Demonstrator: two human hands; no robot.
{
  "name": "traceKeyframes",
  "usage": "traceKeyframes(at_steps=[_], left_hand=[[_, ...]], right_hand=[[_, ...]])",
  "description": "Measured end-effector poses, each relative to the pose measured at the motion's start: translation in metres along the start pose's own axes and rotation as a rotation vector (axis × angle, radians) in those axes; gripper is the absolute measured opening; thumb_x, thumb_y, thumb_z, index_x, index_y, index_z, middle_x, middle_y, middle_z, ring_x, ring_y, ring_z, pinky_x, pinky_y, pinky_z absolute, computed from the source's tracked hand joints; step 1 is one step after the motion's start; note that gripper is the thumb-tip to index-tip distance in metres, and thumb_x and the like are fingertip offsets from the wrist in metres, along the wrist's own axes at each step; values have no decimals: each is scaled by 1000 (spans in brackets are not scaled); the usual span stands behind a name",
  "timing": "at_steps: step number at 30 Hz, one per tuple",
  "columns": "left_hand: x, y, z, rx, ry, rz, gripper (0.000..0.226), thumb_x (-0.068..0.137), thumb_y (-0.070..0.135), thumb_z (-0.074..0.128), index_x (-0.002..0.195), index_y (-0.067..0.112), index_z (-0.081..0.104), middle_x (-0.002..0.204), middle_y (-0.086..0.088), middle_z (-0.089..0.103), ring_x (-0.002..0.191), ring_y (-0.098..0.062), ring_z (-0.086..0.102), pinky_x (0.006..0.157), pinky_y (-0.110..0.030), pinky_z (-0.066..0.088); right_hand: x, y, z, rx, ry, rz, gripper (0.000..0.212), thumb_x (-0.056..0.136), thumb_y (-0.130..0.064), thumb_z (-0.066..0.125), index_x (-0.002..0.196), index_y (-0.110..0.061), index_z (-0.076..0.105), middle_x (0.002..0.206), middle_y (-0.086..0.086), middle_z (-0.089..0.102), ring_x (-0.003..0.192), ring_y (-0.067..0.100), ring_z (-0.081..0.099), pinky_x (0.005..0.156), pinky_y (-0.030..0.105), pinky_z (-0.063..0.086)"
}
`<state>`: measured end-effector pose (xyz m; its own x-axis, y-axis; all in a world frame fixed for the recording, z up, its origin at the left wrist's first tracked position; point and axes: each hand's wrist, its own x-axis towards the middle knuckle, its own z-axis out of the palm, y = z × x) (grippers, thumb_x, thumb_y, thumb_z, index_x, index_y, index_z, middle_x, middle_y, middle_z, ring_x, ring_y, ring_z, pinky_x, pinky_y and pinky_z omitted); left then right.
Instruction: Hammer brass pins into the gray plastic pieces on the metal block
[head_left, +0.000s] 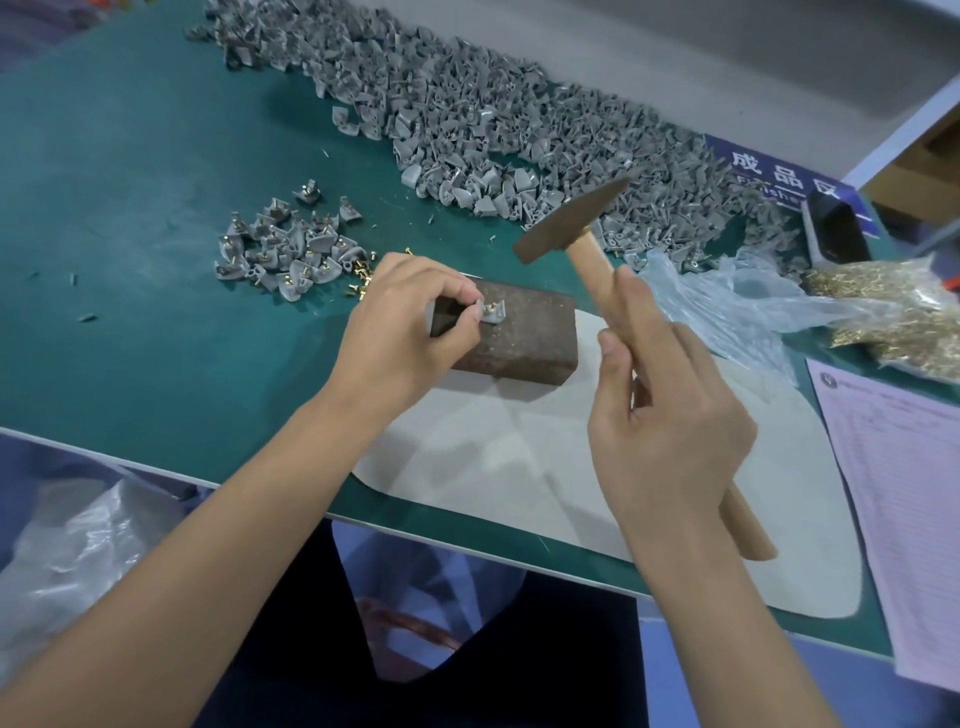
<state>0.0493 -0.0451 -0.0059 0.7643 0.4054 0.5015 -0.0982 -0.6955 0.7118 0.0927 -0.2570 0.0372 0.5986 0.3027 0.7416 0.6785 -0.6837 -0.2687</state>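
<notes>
A rusty brown metal block lies on a white pad in the middle of the green mat. On its top left part sits one gray plastic piece with a brass pin standing in it. My left hand pinches that piece and pin with thumb and fingertips. My right hand grips the wooden handle of a hammer, whose head is raised above and to the right of the block.
A small heap of gray pieces with brass pins lies left of the block, with loose pins beside it. A long pile of gray pieces runs across the back. A bag of brass pins and a paper form lie at the right.
</notes>
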Motion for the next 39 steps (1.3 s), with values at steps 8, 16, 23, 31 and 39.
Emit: traceKeyframes(at_steps=[8, 16, 23, 31, 39], left_hand=[[1, -2, 0, 4, -2, 6, 2, 89, 16, 75, 92, 16, 74, 99, 7, 72, 103, -19, 55, 88, -23, 41], [1, 0, 0, 3, 0, 1, 3, 89, 17, 75, 92, 16, 74, 99, 7, 72, 104, -20, 56, 87, -26, 43], [1, 1, 0, -1, 18, -6, 4, 87, 12, 77, 91, 13, 75, 99, 5, 72, 103, -20, 57, 89, -26, 43], [1, -1, 1, -13, 21, -10, 5, 87, 13, 77, 90, 15, 74, 99, 6, 72, 103, -19, 56, 87, -27, 44], [1, -2, 2, -24, 31, -11, 5, 86, 12, 77, 91, 14, 75, 99, 5, 72, 101, -18, 56, 85, -24, 42]], right_hand=[[-3, 3, -2, -5, -46, -1, 42, 101, -20, 62, 142, -30, 64, 90, -4, 68, 61, 22, 56, 48, 30, 42], [-11, 4, -1, -10, -98, -53, 44, 99, -18, 62, 140, -32, 66, 91, -6, 69, 61, 18, 55, 46, 29, 39], [-4, 6, -1, -2, -200, -28, 46, 98, -22, 61, 140, -38, 64, 91, -7, 68, 62, 21, 56, 49, 30, 43], [-5, 5, 0, 10, -195, -37, 46, 98, -22, 60, 142, -38, 63, 90, -8, 67, 62, 18, 53, 50, 29, 39], [-4, -1, -3, 18, -238, 13, 47, 100, -23, 60, 144, -37, 61, 91, -6, 69, 66, 24, 60, 52, 32, 44]])
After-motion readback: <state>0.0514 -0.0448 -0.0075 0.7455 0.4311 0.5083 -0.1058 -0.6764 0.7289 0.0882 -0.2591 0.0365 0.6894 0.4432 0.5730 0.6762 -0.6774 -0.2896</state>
